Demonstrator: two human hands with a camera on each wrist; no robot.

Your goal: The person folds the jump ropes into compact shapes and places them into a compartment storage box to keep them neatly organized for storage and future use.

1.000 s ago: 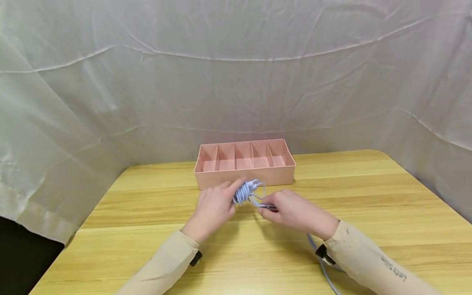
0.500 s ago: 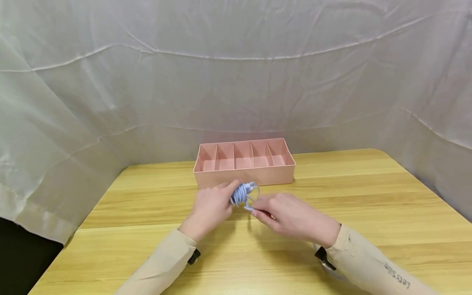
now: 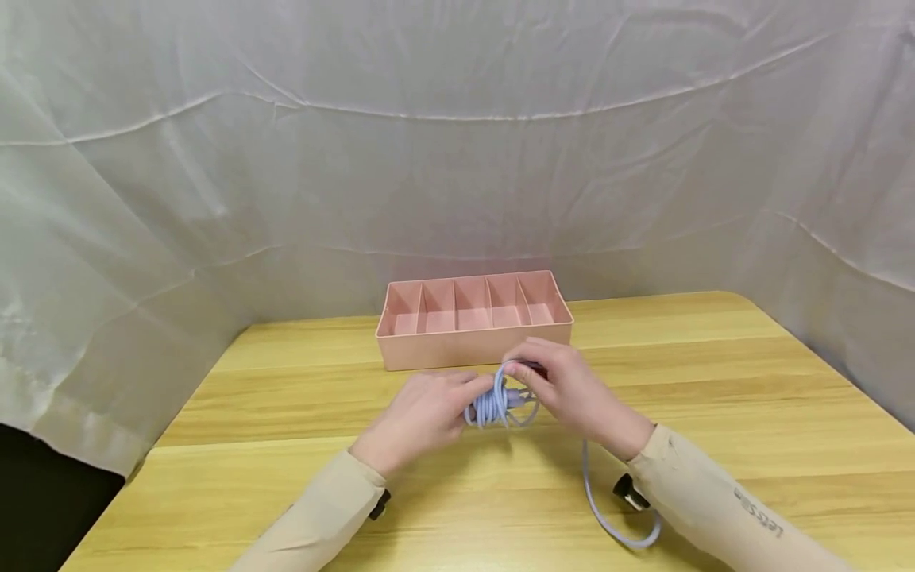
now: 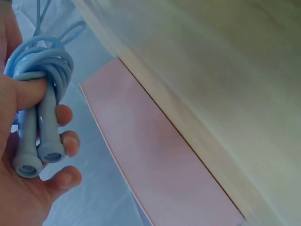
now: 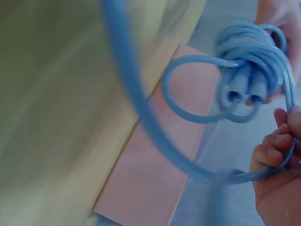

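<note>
A light blue skipping rope with two handles is bundled above the wooden table. My left hand grips both handles, thumb pressed over the coils wound round them. My right hand pinches the free length of rope beside the bundle, its fingers curled round the cord. A loose loop of rope trails down onto the table under my right wrist. Both handle ends show in the right wrist view.
A pink tray with several empty compartments stands on the table just behind my hands. White cloth hangs all round the table as a backdrop. The table's left edge drops off near a dark gap.
My right hand has swung from in front of the bundle up and over it, carrying the rope round. The bundle shifted slightly toward me, and more slack now lies on the table.
</note>
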